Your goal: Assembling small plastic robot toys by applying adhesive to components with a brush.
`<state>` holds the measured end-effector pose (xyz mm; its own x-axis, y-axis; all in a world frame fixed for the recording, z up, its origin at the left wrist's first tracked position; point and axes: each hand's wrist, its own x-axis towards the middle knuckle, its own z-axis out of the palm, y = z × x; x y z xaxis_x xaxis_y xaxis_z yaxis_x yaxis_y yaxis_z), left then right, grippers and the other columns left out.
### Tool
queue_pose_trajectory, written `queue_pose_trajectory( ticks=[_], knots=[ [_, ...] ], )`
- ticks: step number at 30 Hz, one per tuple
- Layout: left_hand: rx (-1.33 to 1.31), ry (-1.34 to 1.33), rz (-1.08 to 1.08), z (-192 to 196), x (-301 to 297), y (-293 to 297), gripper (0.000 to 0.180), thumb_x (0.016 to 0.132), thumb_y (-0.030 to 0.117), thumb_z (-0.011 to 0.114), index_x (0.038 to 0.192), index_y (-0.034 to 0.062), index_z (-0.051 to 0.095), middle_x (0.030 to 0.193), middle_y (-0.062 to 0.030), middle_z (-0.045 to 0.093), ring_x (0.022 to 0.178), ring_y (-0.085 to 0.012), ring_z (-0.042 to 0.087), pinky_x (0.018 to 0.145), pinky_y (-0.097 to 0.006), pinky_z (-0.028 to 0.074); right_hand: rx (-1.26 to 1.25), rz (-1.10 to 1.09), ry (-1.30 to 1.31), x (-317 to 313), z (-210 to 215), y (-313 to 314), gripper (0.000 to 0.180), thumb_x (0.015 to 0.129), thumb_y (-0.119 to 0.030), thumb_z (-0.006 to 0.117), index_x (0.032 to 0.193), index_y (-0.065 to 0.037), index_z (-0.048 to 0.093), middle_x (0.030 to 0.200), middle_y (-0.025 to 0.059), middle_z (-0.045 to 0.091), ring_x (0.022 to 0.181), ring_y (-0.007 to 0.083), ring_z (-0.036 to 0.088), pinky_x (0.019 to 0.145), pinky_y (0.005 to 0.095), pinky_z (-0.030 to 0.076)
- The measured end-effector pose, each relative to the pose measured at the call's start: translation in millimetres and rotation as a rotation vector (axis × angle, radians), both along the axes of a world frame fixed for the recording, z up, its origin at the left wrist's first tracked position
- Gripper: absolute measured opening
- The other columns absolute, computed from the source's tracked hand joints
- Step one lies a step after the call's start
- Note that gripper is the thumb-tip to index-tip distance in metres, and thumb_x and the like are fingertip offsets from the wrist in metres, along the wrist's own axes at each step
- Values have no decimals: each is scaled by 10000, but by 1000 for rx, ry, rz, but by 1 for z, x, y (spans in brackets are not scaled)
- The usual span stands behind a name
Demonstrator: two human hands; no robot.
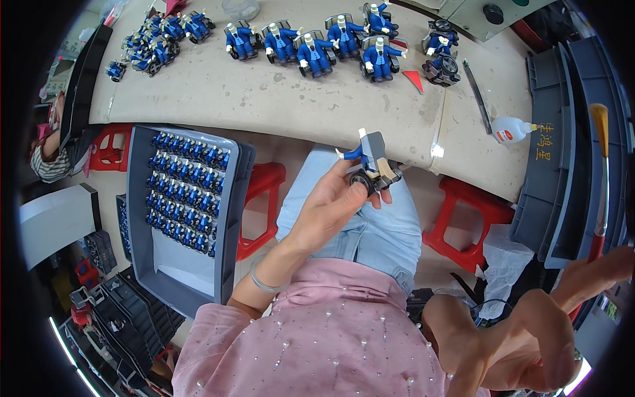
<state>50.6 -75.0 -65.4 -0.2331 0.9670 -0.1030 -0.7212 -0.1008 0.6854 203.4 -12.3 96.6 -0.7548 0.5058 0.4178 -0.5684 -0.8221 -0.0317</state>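
Note:
My left hand (pixel 331 206) is closed around a small wheelchair figurine (pixel 374 153) in a blue suit, held over my lap near the table's front edge. The figurine is tilted, with its grey chair back toward me and one pale-tipped arm stretched to the left. Close to the camera at the lower right, my right hand (pixel 522 341) has its fingers curled and grips a paintbrush (pixel 600 192) with a red handle. The brush stands upright, its tan bristles at the top, well apart from the figurine. Part of the handle is hidden behind the fingers.
Several like figurines (pixel 314 53) sit along the table (pixel 218 99), with a cluster (pixel 155 43) at the far left. A grey crate (pixel 246 165) of figurines stands at left. A white bottle (pixel 511 130), a dark stick (pixel 477 96) and a red triangular piece (pixel 414 81) lie right.

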Motion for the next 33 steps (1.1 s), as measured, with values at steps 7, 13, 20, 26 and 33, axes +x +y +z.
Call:
queue_pose_trajectory(
  ticks=[7,13,20,26,33],
  knots=[
    [-89,131,95,6,3,3,635,906,220,633,1393,-13,300,1150,-126,540,1028,-165,541,927,-306,422,-72,155,-397,5,35,17,766,804,-79,706,1419,-326,322,1231,93,439,1208,299,360,764,569,582],
    [-171,366,177,8,-1,-1,694,852,144,695,1393,-23,293,1189,-121,514,1074,-161,530,960,-298,412,-5,136,-141,-1,13,34,572,851,-155,658,1368,-166,413,1350,98,419,1047,294,474,795,511,540],
    [-196,645,386,14,-21,-32,574,792,65,693,1307,38,441,1152,-90,494,1054,-183,515,901,-310,452,326,-539,-416,4,-42,53,671,862,-66,598,1371,-20,162,1555,117,72,1153,251,339,800,375,441],
    [-780,1075,818,1,-73,-180,532,773,21,688,1263,30,481,1162,-118,508,972,-201,569,864,-330,457,310,-423,-502,18,-63,80,381,958,-347,458,1198,-56,506,1440,90,401,1091,304,467,909,424,350],
    [-1725,1556,846,-75,-151,-434,521,735,19,677,1223,83,503,1080,-194,503,914,-374,581,790,-432,483,460,-469,-612,-5,-65,89,394,962,-387,435,1128,-53,562,1313,134,510,1084,341,516,932,484,385]
  ],
)
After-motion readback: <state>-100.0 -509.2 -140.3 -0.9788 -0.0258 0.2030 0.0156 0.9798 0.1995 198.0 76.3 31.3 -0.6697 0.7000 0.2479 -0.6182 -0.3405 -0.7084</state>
